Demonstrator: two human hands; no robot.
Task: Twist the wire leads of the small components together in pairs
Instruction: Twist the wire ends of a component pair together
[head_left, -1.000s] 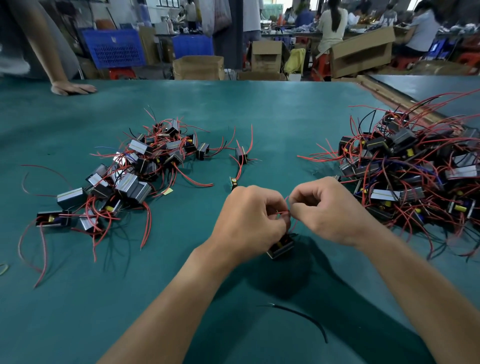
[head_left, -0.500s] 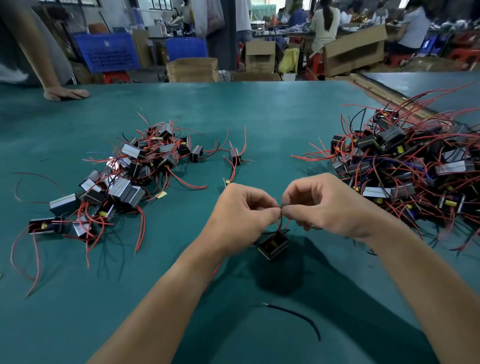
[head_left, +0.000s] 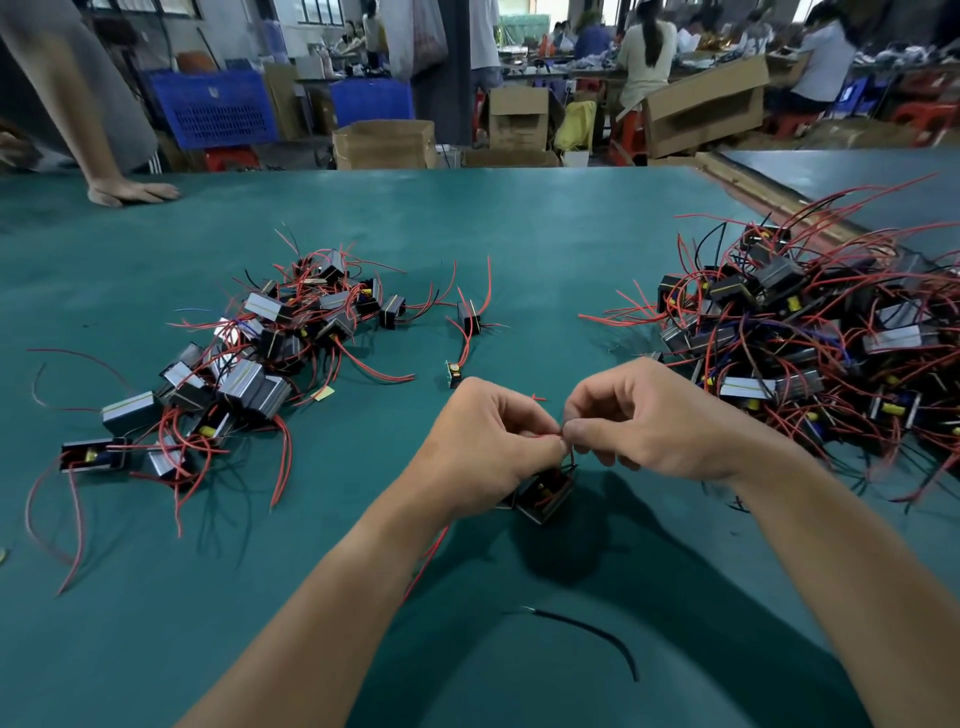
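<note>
A small black box component (head_left: 545, 496) hangs just above the green table under my hands. My left hand (head_left: 485, 441) pinches its thin red wire leads between thumb and forefinger. My right hand (head_left: 660, 415) pinches the same leads at their tips, fingertips meeting the left hand's. A red lead (head_left: 426, 564) trails down under my left wrist. The leads' ends are hidden between my fingertips.
A pile of components with red leads (head_left: 249, 364) lies at the left, a bigger tangled pile (head_left: 810, 332) at the right. Two single components (head_left: 469, 317) (head_left: 453, 373) lie ahead. A loose black wire (head_left: 587, 631) lies near me. Another person's hand (head_left: 130, 192) rests on the far left edge.
The component has hung below my hands throughout. My fingertips stay pinched on the leads and have shifted slightly, the right hand turning at the tips.
</note>
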